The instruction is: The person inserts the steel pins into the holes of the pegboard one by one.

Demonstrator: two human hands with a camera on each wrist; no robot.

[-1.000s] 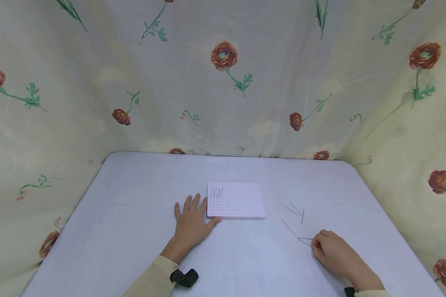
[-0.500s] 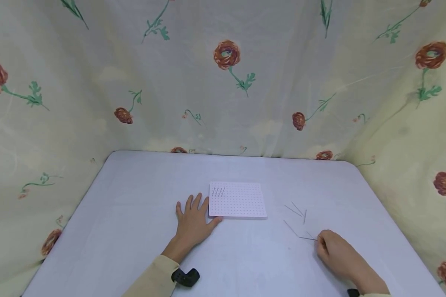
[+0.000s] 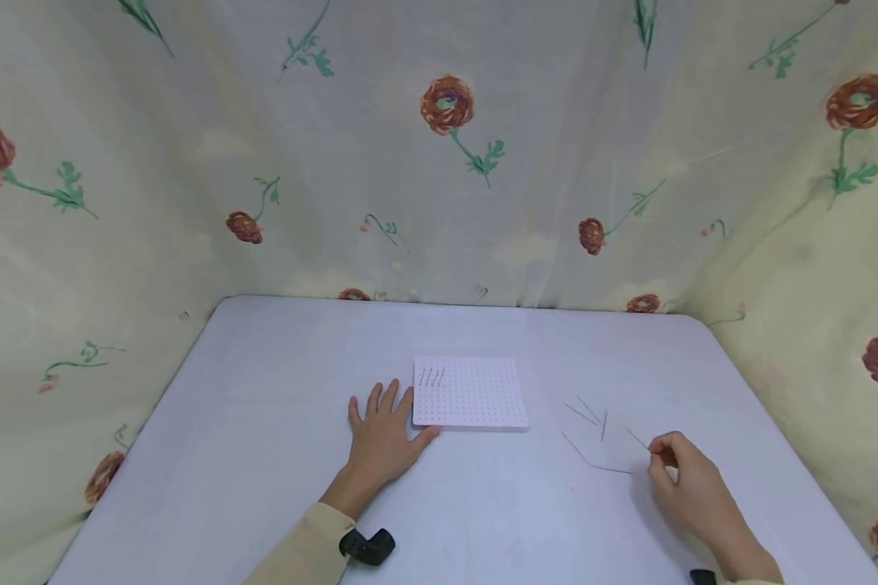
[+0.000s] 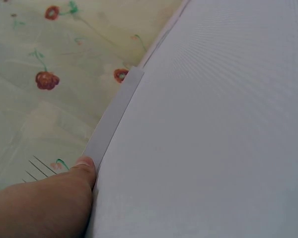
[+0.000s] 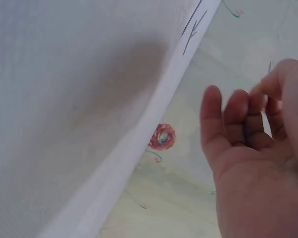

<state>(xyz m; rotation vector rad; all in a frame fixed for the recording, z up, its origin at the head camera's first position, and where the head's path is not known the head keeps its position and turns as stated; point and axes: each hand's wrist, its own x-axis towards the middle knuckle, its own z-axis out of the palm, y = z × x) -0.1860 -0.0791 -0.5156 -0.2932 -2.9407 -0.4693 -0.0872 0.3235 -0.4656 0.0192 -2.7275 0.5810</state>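
My left hand (image 3: 380,447) lies with spread fingers at the left edge of a white board with rows of small holes (image 3: 475,398); its thumb touches the front edge. In the left wrist view the thumb (image 4: 84,168) presses the board's side (image 4: 116,111). Several thin dark needle-like sticks (image 3: 432,377) stand in the board's back left holes. Above the table at the right, my right hand (image 3: 691,487) pinches one such stick (image 3: 636,439) between thumb and index finger, its free end pointing up and left. In the right wrist view its other fingers (image 5: 212,119) are loosely bent.
Several loose sticks (image 3: 585,414) lie on the white table (image 3: 300,357) between the board and my right hand, one stick (image 3: 613,470) just left of that hand. A flowered cloth (image 3: 322,162) hangs behind the table and on both sides.
My right hand has lifted from the tabletop, moving slightly right and away from me, with a stick now pinched in its fingertips. The left hand stays at the board.
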